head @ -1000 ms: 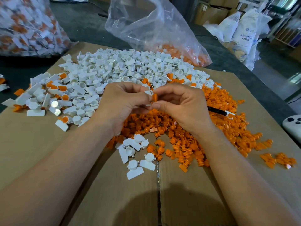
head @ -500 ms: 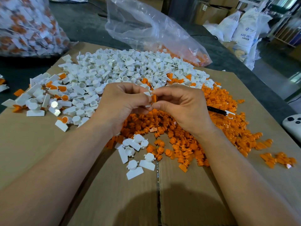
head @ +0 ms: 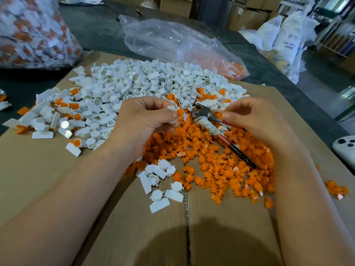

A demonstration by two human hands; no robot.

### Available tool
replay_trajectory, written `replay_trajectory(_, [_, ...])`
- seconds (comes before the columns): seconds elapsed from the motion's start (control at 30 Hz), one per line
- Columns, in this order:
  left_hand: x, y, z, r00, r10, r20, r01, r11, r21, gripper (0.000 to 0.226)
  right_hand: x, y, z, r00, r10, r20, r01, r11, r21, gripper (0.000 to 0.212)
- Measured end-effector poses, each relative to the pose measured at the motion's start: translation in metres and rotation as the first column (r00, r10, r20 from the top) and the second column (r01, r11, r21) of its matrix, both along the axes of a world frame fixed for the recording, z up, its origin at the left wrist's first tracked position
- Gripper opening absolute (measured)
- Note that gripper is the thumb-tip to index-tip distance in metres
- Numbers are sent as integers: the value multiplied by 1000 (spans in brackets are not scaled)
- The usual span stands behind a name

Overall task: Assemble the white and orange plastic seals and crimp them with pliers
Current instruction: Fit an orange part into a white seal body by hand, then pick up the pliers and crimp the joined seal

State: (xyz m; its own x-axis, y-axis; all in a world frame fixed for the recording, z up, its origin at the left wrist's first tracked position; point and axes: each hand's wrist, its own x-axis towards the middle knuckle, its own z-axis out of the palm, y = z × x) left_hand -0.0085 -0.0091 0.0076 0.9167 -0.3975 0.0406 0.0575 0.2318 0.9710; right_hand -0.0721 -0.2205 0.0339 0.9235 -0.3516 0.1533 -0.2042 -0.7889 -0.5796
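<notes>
My left hand (head: 146, 121) pinches an assembled seal (head: 177, 114), a white body with an orange insert, above the piles. My right hand (head: 255, 121) has its fingertips curled round the upper handle of the pliers (head: 204, 113). Their metal head points left, close to the seal but apart from it. The lower red and black handle (head: 241, 153) slants down over the orange inserts. A heap of white seal bodies (head: 146, 81) covers the far part of the cardboard (head: 57, 179). The heap of orange inserts (head: 221, 169) lies in front of it, under my hands.
Finished seals (head: 57, 116) lie scattered at the left, and a few white bodies (head: 159, 181) sit near the cardboard seam. A clear bag (head: 172, 41) with orange parts lies behind, a full bag (head: 32, 31) at far left. A white controller (head: 345, 148) rests at the right edge.
My hands have drawn apart. The right hand left the seal and took hold of the pliers, swinging their head up toward the seal. The left hand keeps the seal.
</notes>
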Motion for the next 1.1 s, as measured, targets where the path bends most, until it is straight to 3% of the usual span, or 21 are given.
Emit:
replay_trajectory(0.17, [-3, -1, 1, 994, 25, 105, -26, 1000, 13, 22, 5, -3, -7, 922, -24, -386, -65, 974, -216, 73])
replay_trajectory(0.3, [-2, -1, 0, 992, 24, 125, -26, 1000, 11, 20, 9, -1, -14, 879, -68, -472, -88, 950, -300, 86])
replay_trajectory(0.53, [-5, -1, -2, 957, 58, 284, -70, 997, 32, 22, 9, 7, -13, 926, -138, -351, -12, 920, -392, 58])
replay_trajectory(0.67, [-1, 0, -1, 983, 60, 174, -54, 998, -35, 20, 7, 9, -9, 964, -146, -221, 44, 911, -411, 41])
replay_trajectory(0.9, [3, 0, -2, 990, 89, 110, -85, 996, -41, 22, -1, 13, 4, 986, -156, -56, 132, 945, -299, 39])
replay_trajectory(1.1, [5, -1, -3, 995, 92, 30, -90, 993, -78, 22, 1, 17, 4, 996, -72, 48, 83, 954, -287, 14])
